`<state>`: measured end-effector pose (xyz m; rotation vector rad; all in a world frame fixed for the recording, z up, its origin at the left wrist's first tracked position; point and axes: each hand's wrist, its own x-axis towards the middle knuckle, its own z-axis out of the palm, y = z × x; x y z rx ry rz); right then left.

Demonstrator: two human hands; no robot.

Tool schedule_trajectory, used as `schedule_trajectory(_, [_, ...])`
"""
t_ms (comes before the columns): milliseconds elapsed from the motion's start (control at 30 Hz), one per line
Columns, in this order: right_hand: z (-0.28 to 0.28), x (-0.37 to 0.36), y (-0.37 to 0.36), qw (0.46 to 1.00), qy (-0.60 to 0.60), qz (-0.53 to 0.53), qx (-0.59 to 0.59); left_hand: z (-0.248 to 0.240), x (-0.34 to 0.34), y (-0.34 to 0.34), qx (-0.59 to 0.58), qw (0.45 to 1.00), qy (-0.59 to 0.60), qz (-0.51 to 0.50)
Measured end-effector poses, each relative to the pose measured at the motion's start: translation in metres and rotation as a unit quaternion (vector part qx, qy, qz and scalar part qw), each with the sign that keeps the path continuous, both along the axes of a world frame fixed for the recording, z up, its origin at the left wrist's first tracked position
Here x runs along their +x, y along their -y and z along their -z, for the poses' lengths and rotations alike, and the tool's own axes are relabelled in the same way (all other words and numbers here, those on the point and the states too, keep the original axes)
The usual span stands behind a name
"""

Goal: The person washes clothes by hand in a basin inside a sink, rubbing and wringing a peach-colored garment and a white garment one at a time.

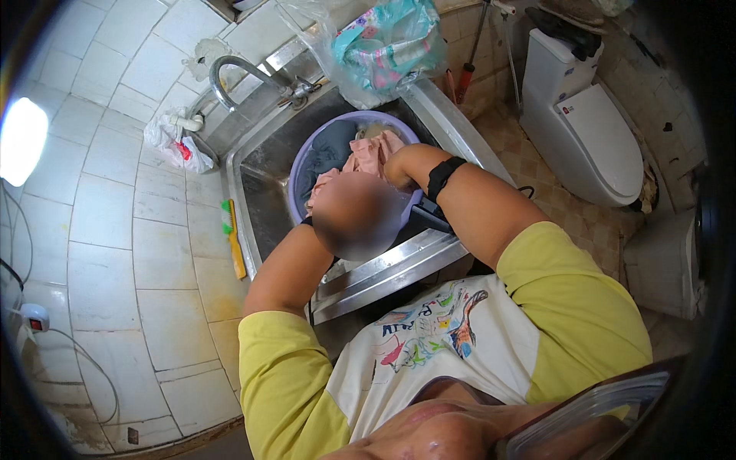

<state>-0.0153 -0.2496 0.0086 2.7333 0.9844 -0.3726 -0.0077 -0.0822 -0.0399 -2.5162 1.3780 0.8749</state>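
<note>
A lavender plastic basin (294, 178) stands inside the steel sink. In it lie a pink cloth garment (372, 154) and a dark grey-blue one (331, 146), bunched together. My right hand (399, 167) reaches over the basin's right side and presses against the pink cloth, its fingers hidden down in the basin. A round blur covers my left hand (354, 213) at the near side of the basin, beside the pink cloth. What either hand grips cannot be made out. Black bands circle both forearms near the wrists.
A curved faucet (245, 63) rises behind the sink (264, 257). Clear plastic bags with a patterned package (387, 46) rest on its far right corner. A green-and-yellow brush (234, 239) leans along the left edge. A white toilet (594, 142) stands to the right.
</note>
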Motion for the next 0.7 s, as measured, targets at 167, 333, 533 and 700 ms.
schedule_trajectory(167, [0.049, 0.027, -0.004, 0.979, -0.164, 0.114, 0.031, -0.033, -0.011, 0.004, 0.01, 0.999, 0.032, -0.027])
schedule_trajectory(333, [0.089, 0.049, -0.003, 0.944, -0.263, 0.191, 0.053, -0.106, -0.044, 0.022, -0.013, 0.996, 0.055, -0.075])
schedule_trajectory(533, [0.069, 0.059, 0.005, 0.991, -0.001, 0.048, 0.126, -0.12, -0.072, 0.005, -0.52, 0.784, -0.183, -0.284])
schedule_trajectory(700, [0.014, 0.053, 0.014, 0.952, -0.019, 0.133, 0.274, -0.101, -0.061, -0.012, -0.674, 0.452, -0.433, -0.393])
